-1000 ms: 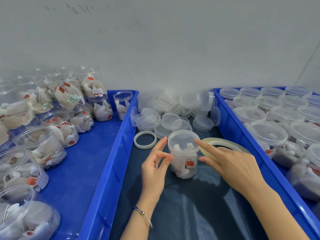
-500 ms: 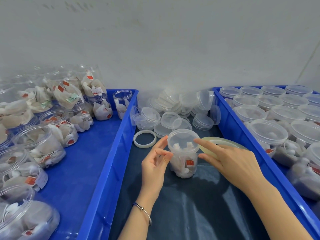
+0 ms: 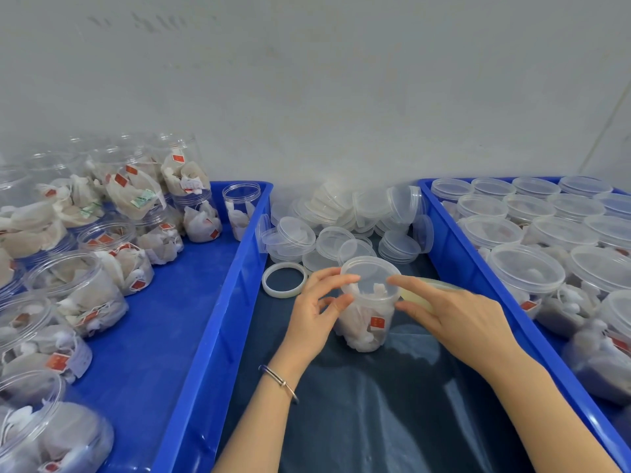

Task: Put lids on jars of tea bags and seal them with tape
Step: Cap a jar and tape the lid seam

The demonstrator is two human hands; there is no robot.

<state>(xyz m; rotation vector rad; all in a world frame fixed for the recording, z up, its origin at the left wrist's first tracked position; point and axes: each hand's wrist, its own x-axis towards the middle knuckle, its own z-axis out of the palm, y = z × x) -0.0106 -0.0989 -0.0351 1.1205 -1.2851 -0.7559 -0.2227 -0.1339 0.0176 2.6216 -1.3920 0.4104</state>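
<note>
Both hands meet at the top of 1 jar [image 3: 363,322] of tea bags that stands on the dark sheet [image 3: 392,404] in the middle of the desk. The left hand [image 3: 316,314] pinches the lid [image 3: 370,278] at its near left edge with thumb and forefinger, the other fingers loosely curled beside the jar wall. The right hand [image 3: 457,317] has its forefinger laid straight across the lid's right rim and its thumb against the jar just below, so it too pinches the lid edge. The lid appears seated, though whether it is fully snapped down I cannot tell. This looks like the capping step, with taping not yet begun. Next would likely come a press round the rim, then a reach for tape: a yellowish tape roll [image 3: 430,291] lies just behind the right hand, and a white ring [image 3: 285,279] lies beside the left. Beyond these is a heap of loose lids [image 3: 341,227]. The left blue crate [image 3: 218,302] holds open jars; the right blue crate [image 3: 454,247] holds capped ones.
</note>
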